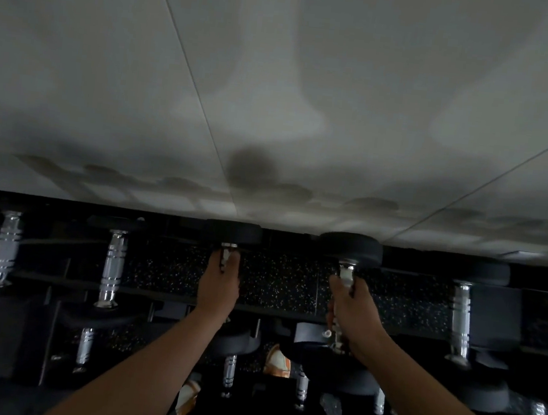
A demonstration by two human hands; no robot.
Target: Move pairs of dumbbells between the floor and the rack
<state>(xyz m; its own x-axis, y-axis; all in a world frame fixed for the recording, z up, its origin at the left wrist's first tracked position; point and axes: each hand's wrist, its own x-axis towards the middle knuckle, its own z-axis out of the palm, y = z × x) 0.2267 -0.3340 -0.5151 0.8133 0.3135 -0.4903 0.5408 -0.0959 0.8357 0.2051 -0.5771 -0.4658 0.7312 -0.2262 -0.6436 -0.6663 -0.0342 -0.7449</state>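
My left hand (218, 286) is wrapped around the chrome handle of a black round-headed dumbbell (232, 233) over the top tier of the rack (275, 310). My right hand (353, 312) grips the handle of a second matching dumbbell (351, 247) just to the right. Both dumbbells point away from me with their far heads near the wall. Most of each handle is hidden inside my fists. I cannot tell whether the dumbbells rest on the tier or hang just above it.
More dumbbells lie on the top tier at the left (112, 268) and far left (4, 246), and at the right (461, 315). A lower tier holds several smaller ones (229, 371). A pale wall (278, 89) rises right behind the rack. Speckled black floor shows between the tiers.
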